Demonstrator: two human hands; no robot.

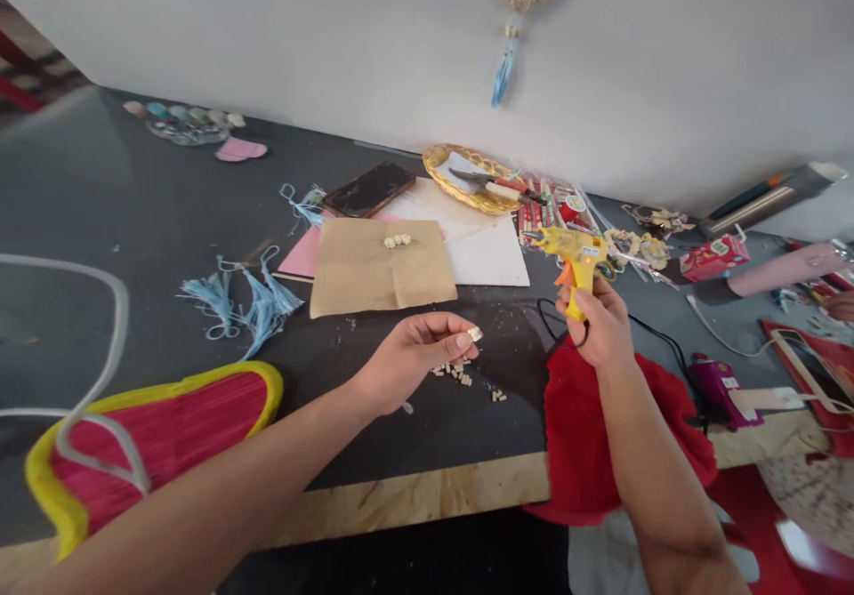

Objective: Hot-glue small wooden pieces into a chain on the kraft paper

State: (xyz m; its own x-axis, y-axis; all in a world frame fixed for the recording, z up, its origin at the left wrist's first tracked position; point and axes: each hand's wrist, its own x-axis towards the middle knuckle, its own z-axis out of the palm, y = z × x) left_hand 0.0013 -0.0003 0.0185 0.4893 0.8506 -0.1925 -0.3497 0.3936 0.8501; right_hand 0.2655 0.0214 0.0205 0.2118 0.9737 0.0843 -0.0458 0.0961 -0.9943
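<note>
My right hand (pixel 604 319) is wrapped round the handle of a yellow hot glue gun (pixel 579 261), its nozzle pointing left above the table. Pinched between the thumb and fingers of my left hand (pixel 423 350) is a small cream-coloured piece (pixel 474 334), too small to make out fully. Below that hand several small beige pieces (pixel 460 374) lie scattered on the dark tabletop. A short row of joined cream pieces (pixel 398 241) rests on a creased brown paper sheet (pixel 360 284) beyond my left hand.
Blue tassels (pixel 250 301) and a yellow-rimmed pink mat (pixel 166 417) lie at left. Behind the paper are a dark phone (pixel 370 189) and a wicker basket (pixel 437 164) holding pliers. A red cloth (pixel 577 435) hangs over the front edge; a black cord (pixel 657 339) runs right.
</note>
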